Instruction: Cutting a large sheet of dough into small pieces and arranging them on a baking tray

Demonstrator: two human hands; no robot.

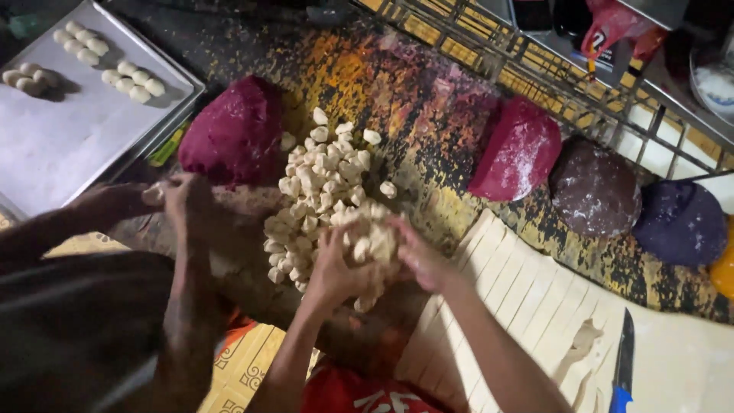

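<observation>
pale dough pieces [321, 191] lay heaped mid-table, both the left hand [336, 268] and right hand [417, 256] cupped around a scoop; few rolled balls [134, 82] sat on the tray [69, 145] at ten o'clock, uncut strips [527, 298] remaining at four.

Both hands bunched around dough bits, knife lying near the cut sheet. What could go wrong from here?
1. The left hand and right hand cup a heap of small dough pieces; loose ones could roll toward the dark red dough mound and pick up colour.
2. The knife lies bare on the scored dough sheet, close to the right forearm; a sweep back might meet the blade.
</observation>
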